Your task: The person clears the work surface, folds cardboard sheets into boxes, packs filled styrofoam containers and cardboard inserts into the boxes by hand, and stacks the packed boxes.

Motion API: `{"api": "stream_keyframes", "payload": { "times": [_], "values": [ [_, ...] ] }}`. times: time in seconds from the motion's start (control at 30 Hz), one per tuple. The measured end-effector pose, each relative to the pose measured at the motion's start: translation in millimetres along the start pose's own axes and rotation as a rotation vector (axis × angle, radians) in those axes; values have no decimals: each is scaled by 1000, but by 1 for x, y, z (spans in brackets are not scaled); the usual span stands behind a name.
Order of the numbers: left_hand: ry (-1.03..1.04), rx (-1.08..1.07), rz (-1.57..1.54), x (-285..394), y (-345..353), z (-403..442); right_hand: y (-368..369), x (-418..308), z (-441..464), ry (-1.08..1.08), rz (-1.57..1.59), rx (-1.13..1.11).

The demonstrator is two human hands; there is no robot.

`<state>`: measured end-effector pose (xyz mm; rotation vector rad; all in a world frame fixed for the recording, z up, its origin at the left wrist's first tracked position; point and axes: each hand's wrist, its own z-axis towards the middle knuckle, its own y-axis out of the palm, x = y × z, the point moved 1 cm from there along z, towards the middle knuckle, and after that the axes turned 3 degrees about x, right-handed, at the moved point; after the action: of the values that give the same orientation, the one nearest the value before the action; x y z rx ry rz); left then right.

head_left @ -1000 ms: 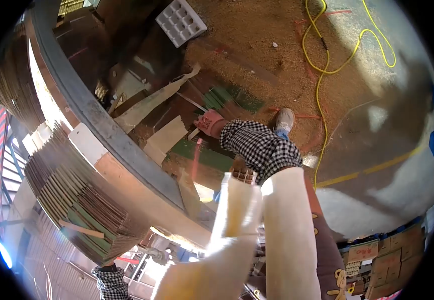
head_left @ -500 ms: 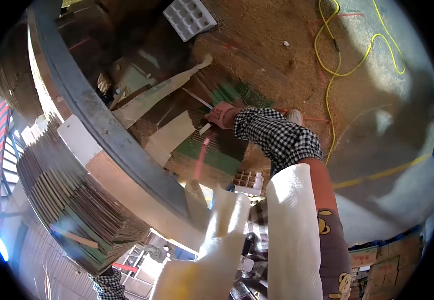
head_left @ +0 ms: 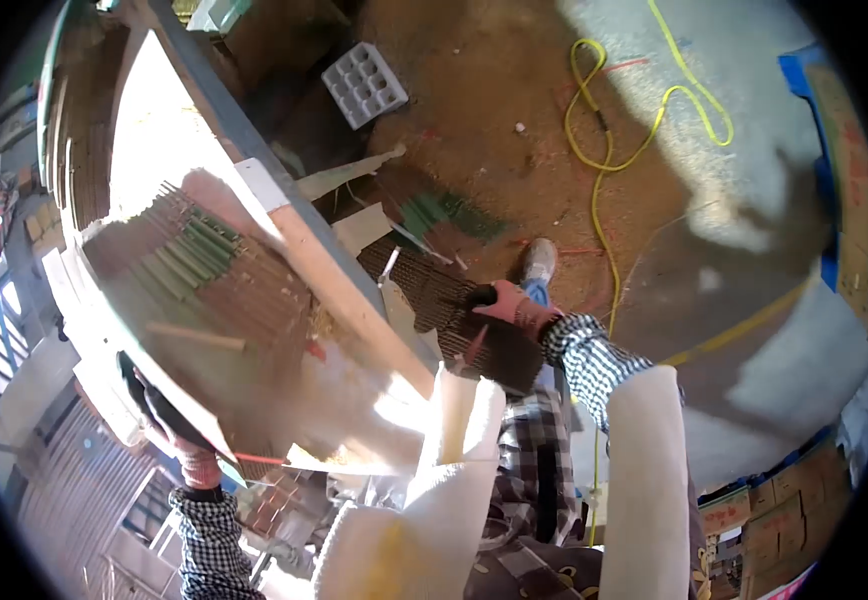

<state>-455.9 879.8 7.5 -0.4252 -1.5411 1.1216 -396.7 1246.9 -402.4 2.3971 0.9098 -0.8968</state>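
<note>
My left hand (head_left: 192, 458), in a pink glove with dark fingers, lies along the outer edge of a wide stack of thin brown and green strips (head_left: 199, 265). Its fingers look stretched out, though their tips are blurred. Lower down, beyond the raised frame, my right hand (head_left: 514, 303) is closed on a dark ribbed sheet (head_left: 429, 290). Its glove is pink with dark fingertips. A loose light stick (head_left: 246, 341) rests across the strips.
The raised frame (head_left: 324, 265) runs between my hands. A white tray with cups (head_left: 364, 85) sits on the dusty brown floor (head_left: 514, 170). A yellow hose (head_left: 599, 215) curls beyond my shoe (head_left: 540, 260). Cardboard boxes (head_left: 774, 530) stand at lower right.
The view has shifted. My left hand has come into sight beside the stack, which now shows its broad top. My right hand has moved down and right, closing on the dark ribbed sheet.
</note>
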Motion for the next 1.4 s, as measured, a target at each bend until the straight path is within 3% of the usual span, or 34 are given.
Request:
{"api": "stream_keyframes", "payload": {
  "times": [0.07,0.1,0.17,0.2,0.27,0.3,0.33,0.4,0.43,0.5,0.53,0.57,0.67,0.7,0.77,0.83,0.9,0.93,1.0,1.07,1.17,1.23,1.33,1.4],
  "values": [
    [91,52,-109,12,20,1,-22,0,-45,79,7,170],
    [165,66,139,8,14,2,-37,-33,-80,94,83,185],
    [108,24,150,22,15,3,-48,-57,-126,-60,144,272],
    [79,47,160,27,17,2,-55,-88,-152,135,-92,318],
    [122,32,423,83,10,-2,-60,-134,-196,82,-159,438],
    [188,75,411,67,11,1,-59,-156,-214,137,-271,574],
    [251,126,407,47,10,6,-60,-146,-223,9,-263,713],
    [366,177,417,72,-4,8,-73,-208,-274,152,-308,731],
    [371,255,310,68,-4,13,-79,-225,-299,196,-473,861],
    [290,175,255,68,-19,10,-110,-204,-342,-82,-518,1136],
    [263,273,177,64,-24,5,-126,-201,-352,-127,-549,1200],
    [237,331,195,53,-20,0,-110,-241,-359,-142,-554,1248],
    [170,206,252,34,-12,-5,-46,-336,-352,-258,-550,1312],
    [157,180,268,33,-12,-7,-23,-357,-349,-308,-550,1310],
    [92,100,-1,45,-20,-30,25,-394,-340,-415,-546,1294],
    [294,100,-355,56,-11,-54,67,-417,-338,-502,-520,1269],
    [326,-24,-413,84,-62,-74,104,-433,-335,-590,-496,1217],
    [342,-13,-419,93,-91,-76,122,-440,-332,-639,-472,1181],
    [560,141,-451,109,-150,-78,152,-448,-324,-724,-396,1091],
    [679,263,-356,112,-218,-78,181,-444,-313,-782,-279,984],
    [723,151,-255,97,-263,-65,223,-429,-299,-810,18,843],
    [642,213,-74,73,-256,-65,253,-417,-285,-821,253,692],
    [539,82,173,5,-221,-59,291,-405,-266,-765,586,442],
    [575,37,364,-15,-210,-65,263,-384,-256,-645,667,384]
  ]
}}
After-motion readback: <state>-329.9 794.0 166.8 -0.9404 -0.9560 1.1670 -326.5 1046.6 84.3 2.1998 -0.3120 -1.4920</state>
